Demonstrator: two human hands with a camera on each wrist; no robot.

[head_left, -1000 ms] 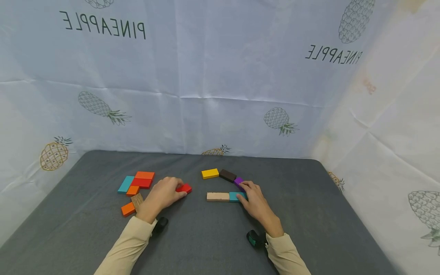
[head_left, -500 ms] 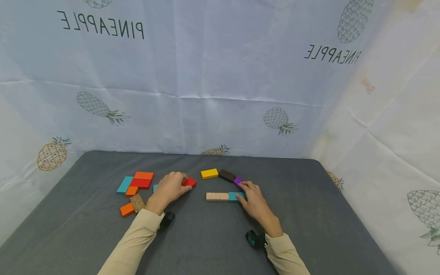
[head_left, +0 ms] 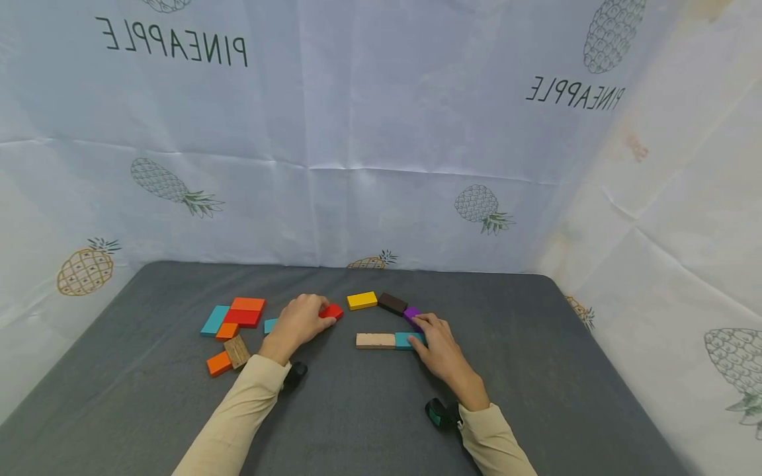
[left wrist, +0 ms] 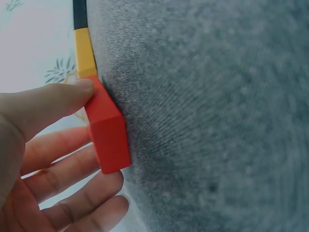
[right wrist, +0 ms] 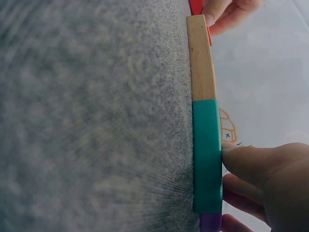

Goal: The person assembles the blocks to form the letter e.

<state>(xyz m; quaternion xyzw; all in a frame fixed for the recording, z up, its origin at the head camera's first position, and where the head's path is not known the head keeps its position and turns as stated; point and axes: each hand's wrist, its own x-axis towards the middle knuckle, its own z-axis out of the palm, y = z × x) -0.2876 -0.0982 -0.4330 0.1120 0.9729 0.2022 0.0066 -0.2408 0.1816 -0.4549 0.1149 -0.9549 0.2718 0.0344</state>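
Note:
My left hand (head_left: 299, 324) pinches a red wooden block (head_left: 333, 311) on the grey cloth, thumb on one side and fingers behind. Just right of it lies a yellow block (head_left: 362, 301), then a dark brown block (head_left: 393, 304) and a purple block (head_left: 411, 313), forming a curve. In front, a pale wood block (head_left: 376, 341) stands end to end with a teal block (head_left: 403, 340). With relaxed fingers, my right hand (head_left: 440, 347) rests at their right end. Its thumb touches the teal block (right wrist: 207, 154); the fingers reach the purple block (right wrist: 210, 222), partly hidden.
At the left lie a teal block (head_left: 215, 320), an orange-red block (head_left: 248, 303), a red block (head_left: 243, 318), small orange blocks (head_left: 227, 331) and a brown wood block (head_left: 237, 352). Another teal block (head_left: 270, 325) shows partly behind my left hand. A pineapple-print curtain (head_left: 381, 132) hangs behind the table.
My left hand has moved right and slightly away with the red block, bringing it nearer the yellow one. A teal block has come into sight behind that hand. My right hand stays put.

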